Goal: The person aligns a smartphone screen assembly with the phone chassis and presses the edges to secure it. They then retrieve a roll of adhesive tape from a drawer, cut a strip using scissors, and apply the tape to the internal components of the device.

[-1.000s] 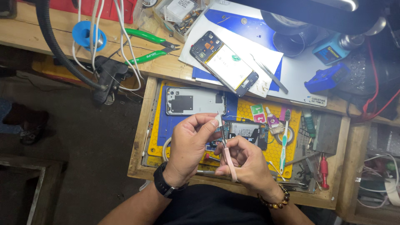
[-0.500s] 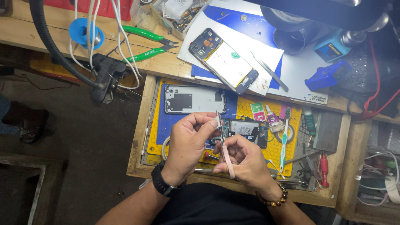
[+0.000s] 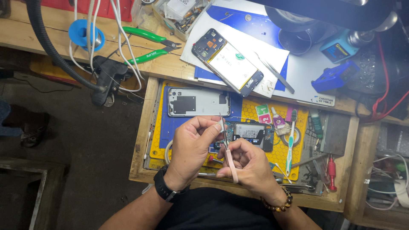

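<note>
My left hand point(image 3: 191, 147) pinches a tiny part point(image 3: 220, 124), too small to identify, above the open drawer point(image 3: 140, 140). My right hand point(image 3: 249, 164) grips pink-handled tweezers point(image 3: 230, 159), tips touching it. Two opened phones point(image 3: 228, 63) lie nearby, one partly hidden behind my hands.

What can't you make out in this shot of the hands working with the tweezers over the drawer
Head view only:
- Small part pinched by the left hand: too small, covered by fingertips.
- Tips of the pink-handled tweezers in the right hand: too fine to see what they grip.
- Opened phone beneath: partly hidden by both hands.
- Lamp: cut off by the top edge.
</note>
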